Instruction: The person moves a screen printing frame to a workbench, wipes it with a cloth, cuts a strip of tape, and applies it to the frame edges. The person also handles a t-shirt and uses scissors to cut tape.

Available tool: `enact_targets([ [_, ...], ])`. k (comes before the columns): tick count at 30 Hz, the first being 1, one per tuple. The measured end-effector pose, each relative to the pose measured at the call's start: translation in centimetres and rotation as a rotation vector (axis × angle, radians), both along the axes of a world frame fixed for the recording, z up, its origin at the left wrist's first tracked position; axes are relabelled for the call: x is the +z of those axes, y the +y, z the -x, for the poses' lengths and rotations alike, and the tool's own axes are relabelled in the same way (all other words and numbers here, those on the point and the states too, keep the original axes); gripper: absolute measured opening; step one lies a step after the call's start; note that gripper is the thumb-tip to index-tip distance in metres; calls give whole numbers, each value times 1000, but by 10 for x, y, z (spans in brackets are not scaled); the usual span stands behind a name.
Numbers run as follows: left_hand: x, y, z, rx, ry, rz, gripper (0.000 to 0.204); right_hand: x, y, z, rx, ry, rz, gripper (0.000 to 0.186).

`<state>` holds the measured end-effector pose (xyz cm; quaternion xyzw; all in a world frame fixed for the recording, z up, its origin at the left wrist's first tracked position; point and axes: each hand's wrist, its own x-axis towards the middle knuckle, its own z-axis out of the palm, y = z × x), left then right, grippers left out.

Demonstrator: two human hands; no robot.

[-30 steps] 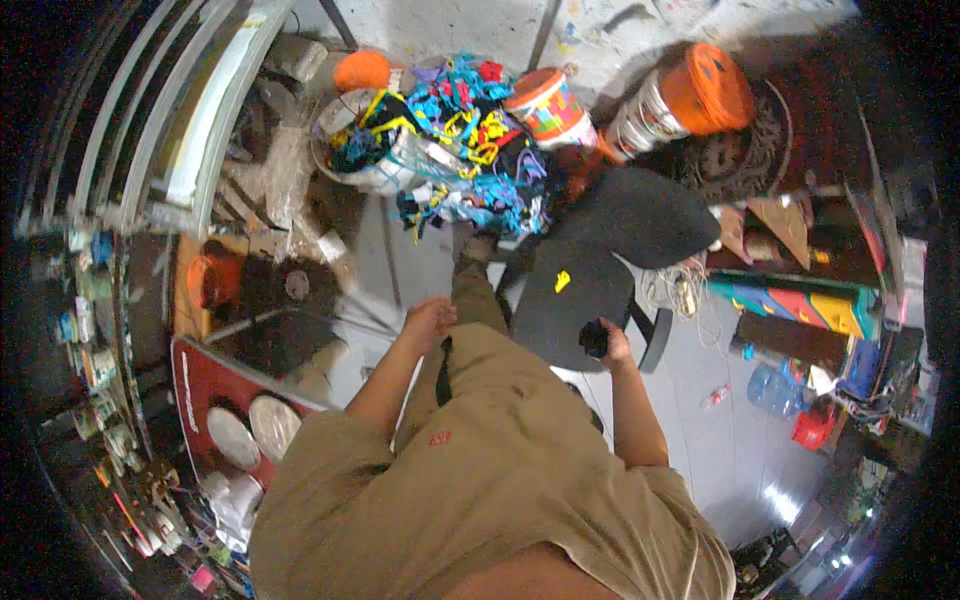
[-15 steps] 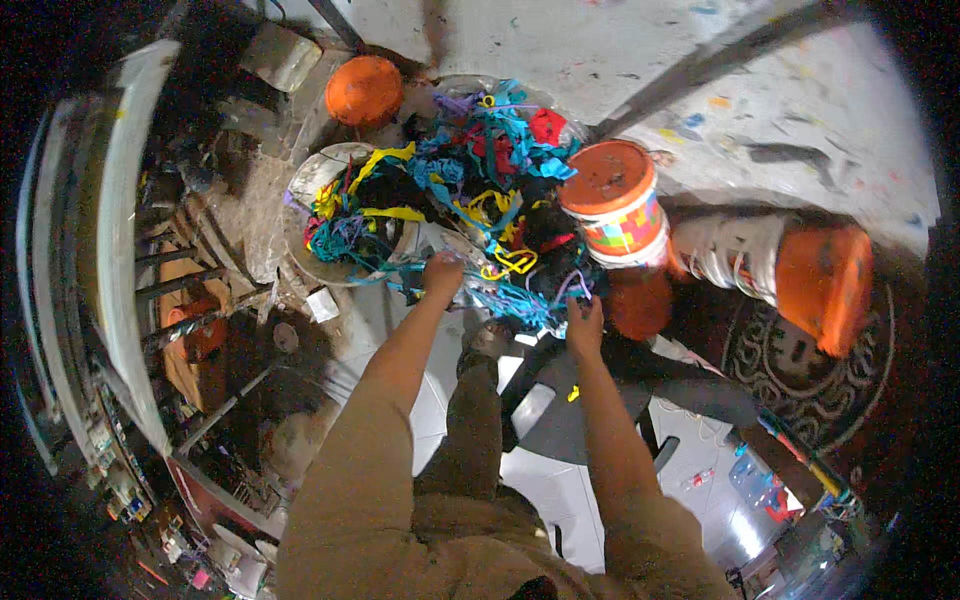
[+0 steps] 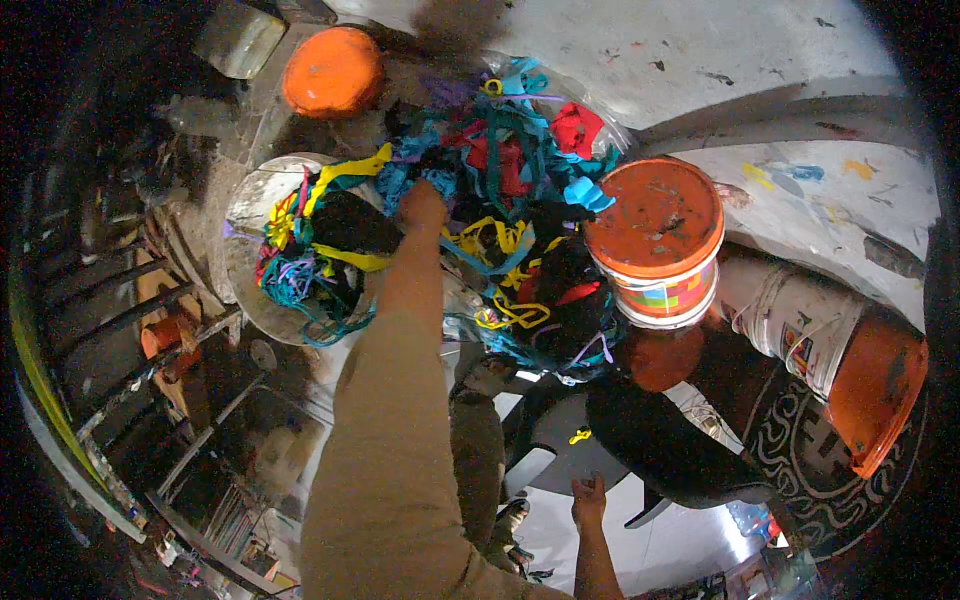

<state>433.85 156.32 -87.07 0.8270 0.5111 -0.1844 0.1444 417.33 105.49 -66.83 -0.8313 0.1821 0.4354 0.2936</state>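
Note:
A heap of tangled cloth strips (image 3: pixel 500 170) in blue, yellow, red, black and purple fills the middle. Reaching into it, my left hand (image 3: pixel 423 207) touches a bunch of blue strips (image 3: pixel 400 185); its fingers are partly hidden among them. A yellow strip (image 3: pixel 350 172) lies close by, over a pale round tub (image 3: pixel 240 265) that holds more strips. Lower right, my right hand (image 3: pixel 590 500) hangs over the black chair (image 3: pixel 570 425) edge, its fingers apart and nothing visible in them. A small yellow scrap (image 3: pixel 580 437) lies on the chair seat.
Right of the heap stands a bucket with an orange-brown lid (image 3: pixel 655 215). Farther right, a white bucket (image 3: pixel 800 320) lies on its side against an orange one (image 3: pixel 880 390). An orange round lid (image 3: pixel 333 72) sits at the far left. Metal racks (image 3: pixel 130 330) line the left.
My left hand has moved up and away, deeper into the heap. My right hand has let go of the strips at the near edge and drawn back toward me. The view has shifted.

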Motion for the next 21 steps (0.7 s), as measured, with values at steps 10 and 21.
enact_targets([
  [10,-40,-33,-52,61,-440,214,26,-40,-53,31,92,-71,-8,46],
  [21,137,-17,56,457,-1268,171,21,-36,-64,52,-121,6,-68,45],
])
